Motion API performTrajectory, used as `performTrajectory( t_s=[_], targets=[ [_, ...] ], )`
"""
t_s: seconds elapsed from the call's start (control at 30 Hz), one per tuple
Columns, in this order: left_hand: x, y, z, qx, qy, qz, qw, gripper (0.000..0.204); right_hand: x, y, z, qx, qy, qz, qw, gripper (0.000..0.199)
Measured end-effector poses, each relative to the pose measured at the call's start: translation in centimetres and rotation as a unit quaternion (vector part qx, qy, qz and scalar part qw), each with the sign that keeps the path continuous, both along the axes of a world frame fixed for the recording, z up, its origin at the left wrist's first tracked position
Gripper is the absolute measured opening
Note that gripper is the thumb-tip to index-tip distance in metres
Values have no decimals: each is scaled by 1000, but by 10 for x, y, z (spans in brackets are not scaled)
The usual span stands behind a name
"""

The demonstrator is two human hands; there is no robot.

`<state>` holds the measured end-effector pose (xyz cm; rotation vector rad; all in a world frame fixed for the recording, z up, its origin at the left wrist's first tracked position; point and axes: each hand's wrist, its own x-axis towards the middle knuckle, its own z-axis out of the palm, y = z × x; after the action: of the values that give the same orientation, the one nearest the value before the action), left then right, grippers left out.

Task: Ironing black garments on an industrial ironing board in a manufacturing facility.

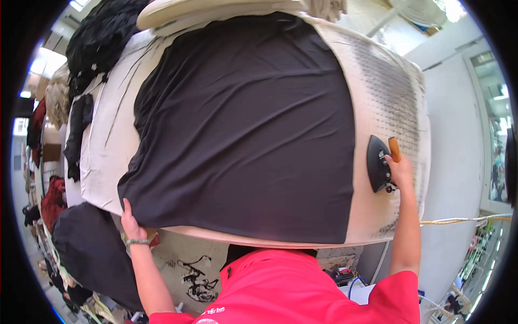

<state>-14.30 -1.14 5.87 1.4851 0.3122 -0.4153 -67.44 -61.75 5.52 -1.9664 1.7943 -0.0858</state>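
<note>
A large piece of black cloth [253,135] lies spread over a padded ironing table [372,92], with soft diagonal wrinkles across it. At the cloth's near left corner is my left hand [134,225], closed on its edge; the thumb shows and the other fingers are mostly hidden. On the right, my right hand [400,171] is closed round the orange-brown handle of a dark iron [376,164]. That iron rests on the pale cover just beyond the cloth's right edge, its pointed end facing away from me.
A heap of black fabric [102,40] sits at the far left, near a padded cream board [216,12] along the back. Below my left arm stands a black-covered bundle [94,254]. From the right, a cord [464,220] runs toward the table.
</note>
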Motion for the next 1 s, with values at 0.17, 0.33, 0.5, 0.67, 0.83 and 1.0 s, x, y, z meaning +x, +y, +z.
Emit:
performTrajectory(
  t_s=[0.17, 0.33, 0.5, 0.67, 0.83, 1.0],
  targets=[
    [13, 16, -11, 51, -43, -10, 998, 57, 10, 50, 12, -338, 54, 107, 933, 46],
    [6, 7, -12, 36, -59, -56, 996, 56, 24, 173, -1, 79, 27, 13, 996, 38],
    [9, 10, -28, -51, 4, -61, 997, 47, 18, 248, -47, -27, 12, -23, 999, 48],
    [1, -5, -24, -134, 27, -38, 990, 37, 18, 231, -86, -41, -79, -101, 991, 56],
    [-13, -3, 8, -97, -15, -55, 994, 31, -12, 219, -35, -87, -235, 23, 968, 43],
    [-49, 75, 40, -62, -54, -85, 993, 38, -69, 289, 61, -177, -123, 68, 974, 43]
  ],
)
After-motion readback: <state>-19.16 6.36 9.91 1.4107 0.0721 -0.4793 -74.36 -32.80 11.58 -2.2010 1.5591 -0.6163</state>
